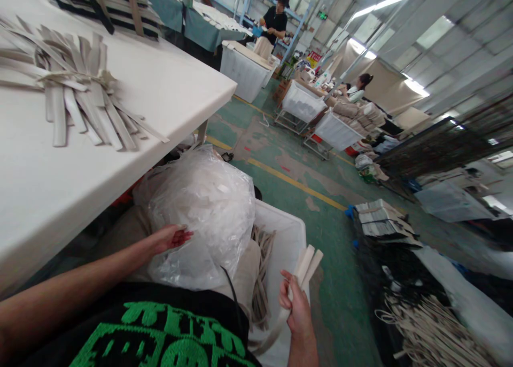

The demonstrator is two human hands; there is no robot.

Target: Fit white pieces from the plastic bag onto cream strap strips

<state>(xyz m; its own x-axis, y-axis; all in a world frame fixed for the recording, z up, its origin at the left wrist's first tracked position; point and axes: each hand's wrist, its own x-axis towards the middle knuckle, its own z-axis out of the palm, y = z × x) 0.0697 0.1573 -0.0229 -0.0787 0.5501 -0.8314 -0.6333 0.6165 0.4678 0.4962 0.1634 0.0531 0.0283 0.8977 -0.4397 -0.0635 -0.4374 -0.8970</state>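
My right hand (296, 303) is closed around flat beige fabric strips (306, 265), whose two ends stick up past the fingers. A longer length of strip hangs below that hand over the white bin. My left hand (174, 237) holds nothing I can see; its fingers are loosely bent and apart, in front of the crumpled clear plastic bag (208, 207) on my lap. Inside the white plastic bin (296, 225) beside my leg lie more narrow beige strips (262, 281).
At left, a white table (188, 89) carries a tied bundle of beige strips (86, 89). Another strip pile (436, 329) lies at lower right, near a stack of bound pieces (380, 217). Beyond the green floor (340, 281), one person (274, 22) stands and another (356, 89) is near carts.
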